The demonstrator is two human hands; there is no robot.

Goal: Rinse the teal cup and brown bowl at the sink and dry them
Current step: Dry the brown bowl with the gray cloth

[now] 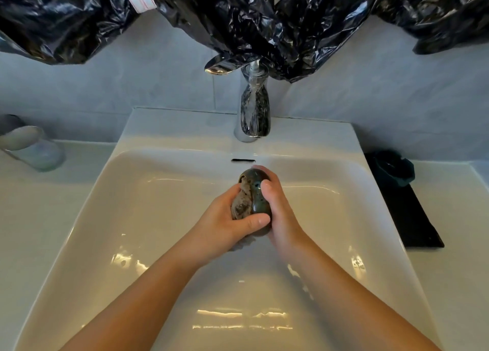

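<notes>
Black plastic sheeting (pixel 264 19) hangs across the wall at the top. White sink (pixel 164 128) is set in the table (pixel 39 218), faucet (pixel 254 109) at the sink's back edge. Black tray (pixel 412 218) on the table's right side, with a dark teal item (pixel 394 170) at its far end; can't tell what it is. Blurred glass container (pixel 34 149) at the table's left edge. Both hands together over the basin centre. Right hand (pixel 277 202) wraps the cup (pixel 258 194) from the right. Left hand (pixel 225 218) grips a grey-brown cloth (pixel 240 205) pushed into the cup's mouth, thumb across the cup.
</notes>
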